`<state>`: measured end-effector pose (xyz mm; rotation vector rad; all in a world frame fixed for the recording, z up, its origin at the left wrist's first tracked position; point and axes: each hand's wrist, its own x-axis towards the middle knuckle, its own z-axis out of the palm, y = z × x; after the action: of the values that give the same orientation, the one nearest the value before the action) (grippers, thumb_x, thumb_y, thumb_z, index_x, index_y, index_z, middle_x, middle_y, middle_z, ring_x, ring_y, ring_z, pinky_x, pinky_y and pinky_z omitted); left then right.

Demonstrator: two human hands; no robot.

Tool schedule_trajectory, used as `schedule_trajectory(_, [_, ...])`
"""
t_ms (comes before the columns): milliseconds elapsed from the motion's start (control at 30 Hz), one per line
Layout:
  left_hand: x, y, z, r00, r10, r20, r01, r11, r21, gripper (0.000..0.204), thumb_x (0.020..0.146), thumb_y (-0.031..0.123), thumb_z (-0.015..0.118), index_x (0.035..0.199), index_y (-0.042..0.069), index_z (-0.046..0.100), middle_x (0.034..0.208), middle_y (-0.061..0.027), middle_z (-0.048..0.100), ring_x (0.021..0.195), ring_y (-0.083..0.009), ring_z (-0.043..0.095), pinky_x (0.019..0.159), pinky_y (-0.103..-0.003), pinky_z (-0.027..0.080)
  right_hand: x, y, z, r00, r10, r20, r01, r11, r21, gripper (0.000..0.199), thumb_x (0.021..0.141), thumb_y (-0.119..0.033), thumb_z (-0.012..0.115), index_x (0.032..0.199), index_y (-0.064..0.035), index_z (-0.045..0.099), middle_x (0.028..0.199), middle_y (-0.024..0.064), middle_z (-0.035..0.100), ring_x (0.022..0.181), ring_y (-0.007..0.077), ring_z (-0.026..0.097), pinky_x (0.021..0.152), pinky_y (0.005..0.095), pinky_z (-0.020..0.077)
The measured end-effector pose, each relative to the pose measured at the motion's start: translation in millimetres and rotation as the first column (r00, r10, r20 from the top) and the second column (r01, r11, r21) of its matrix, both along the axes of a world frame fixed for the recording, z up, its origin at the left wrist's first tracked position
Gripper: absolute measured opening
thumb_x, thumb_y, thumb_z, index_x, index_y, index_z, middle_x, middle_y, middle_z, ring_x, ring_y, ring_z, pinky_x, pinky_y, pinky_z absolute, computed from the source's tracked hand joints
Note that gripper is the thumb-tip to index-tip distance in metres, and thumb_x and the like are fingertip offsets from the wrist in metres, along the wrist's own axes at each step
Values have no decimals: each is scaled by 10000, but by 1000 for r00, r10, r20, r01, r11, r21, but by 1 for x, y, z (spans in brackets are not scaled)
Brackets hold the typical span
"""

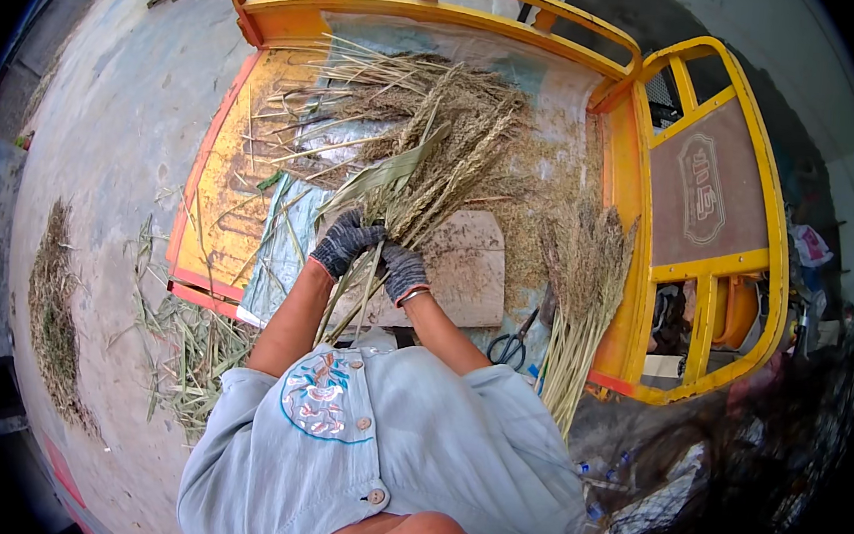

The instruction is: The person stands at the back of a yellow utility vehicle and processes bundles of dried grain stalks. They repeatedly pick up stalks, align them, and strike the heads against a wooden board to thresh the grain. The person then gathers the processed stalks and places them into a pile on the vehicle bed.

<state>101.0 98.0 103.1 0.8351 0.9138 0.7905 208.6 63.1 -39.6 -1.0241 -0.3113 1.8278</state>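
Both my hands wear dark grey knit gloves and grip a bundle of dried grain stalks [454,174] by its stems. My left hand [346,243] is closed round the stems, beside a long dry leaf [394,176] on the bundle. Close by on the right, my right hand [405,269] is closed on the same stems. The seed heads point away from me and lean right, over a pale board [473,261] on the orange cart bed [216,175]. Stem ends hang down toward my shirt.
More stalks [392,79] lie at the back of the bed. At the right rest a second stalk bundle [583,289] and black-handled scissors [509,349]. Yellow rails [447,10] edge the back, and a yellow frame panel [708,204] the right. Stripped leaves [204,360] litter the ground.
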Motion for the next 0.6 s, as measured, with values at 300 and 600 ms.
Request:
schedule_trajectory(300, [-7,7,1,835,28,-550,123,964,236,269,748,103,625,989,3,559,843,-46,597,740,-110,536,662,-259,442,11,7,52,994,87,-72,-96,986,-137,56,774,-98,498,743,-61,525,558,10,432,461,117,376,419,251,280])
schedule_trajectory(600, [12,-13,-41,836,211,-507,6,920,392,370,750,180,645,1029,-37,534,943,-173,604,859,-217,570,756,-314,444,24,17,12,998,-50,28,54,979,-196,100,798,-154,503,762,-68,539,569,14,456,464,119,397,424,245,313])
